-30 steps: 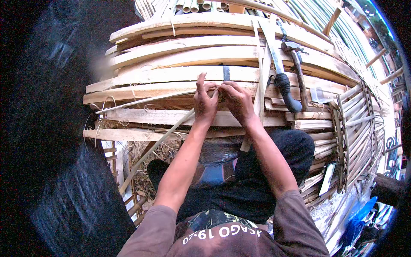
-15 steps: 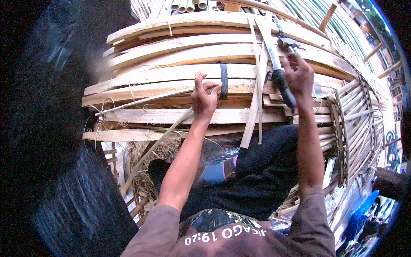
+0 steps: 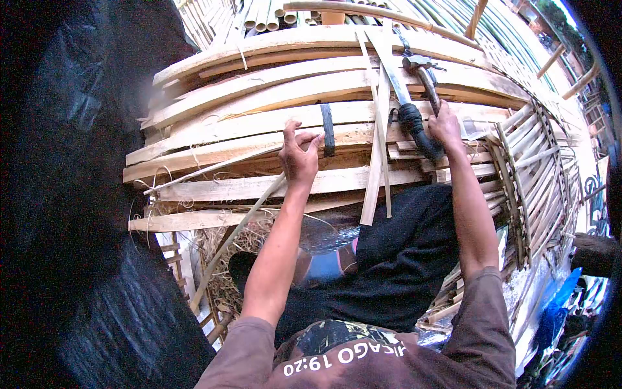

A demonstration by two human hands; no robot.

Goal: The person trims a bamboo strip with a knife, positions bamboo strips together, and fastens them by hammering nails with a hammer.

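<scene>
My right hand (image 3: 444, 126) is wrapped around the lower handle of a hammer (image 3: 426, 81), whose metal head lies over the boards. Beside it rests a large knife (image 3: 396, 81) with a black-wrapped handle (image 3: 418, 129). My left hand (image 3: 300, 154) hovers over the wooden boards (image 3: 240, 136), thumb and fingertips pinched together near a black band (image 3: 328, 129) around a board. What the pinch holds, if anything, is too small to make out. Thin bamboo strips (image 3: 240, 236) run up to and behind this hand.
Pale flat strips (image 3: 374, 155) lie across the boards near the knife. Bamboo tubes (image 3: 265, 18) are stacked at the far side. A woven bamboo structure (image 3: 534, 162) stands at right, a dark sheet (image 3: 97, 194) hangs at left, and shavings (image 3: 230, 259) lie below.
My right hand, blurred and higher beside the hammer before, has come down and closed around its handle. My left hand keeps its pinch near the black band. The whole view has shifted slightly.
</scene>
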